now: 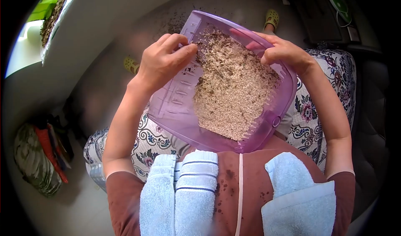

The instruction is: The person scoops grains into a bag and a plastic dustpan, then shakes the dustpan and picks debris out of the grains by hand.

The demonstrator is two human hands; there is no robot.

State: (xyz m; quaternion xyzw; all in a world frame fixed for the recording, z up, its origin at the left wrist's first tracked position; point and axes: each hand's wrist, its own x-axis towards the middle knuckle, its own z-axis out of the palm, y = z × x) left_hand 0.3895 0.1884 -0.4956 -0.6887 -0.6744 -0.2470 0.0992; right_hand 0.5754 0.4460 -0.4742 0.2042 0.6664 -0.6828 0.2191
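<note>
A translucent purple dustpan [177, 100] is held tilted above my lap. A heap of pale grain-like bits [234, 85] mixed with dark specks fills much of it. My right hand [286, 52] grips the upper right rim, thumb inside and fingers mostly behind the wall. Over the ribbed left part, my left hand [165, 60] is closed, thumb and forefinger pressed together beside the heap. Whatever lies in that pinch, if anything, is too small to make out.
I sit on a seat with a floral cover [307, 106]. Light blue towels [196, 194] hang over my brown top. Yellow clogs [271, 17] and scattered dark debris [177, 23] are on the floor. A bag [35, 161] stands at left, and a box of brown material [56, 17] upper left.
</note>
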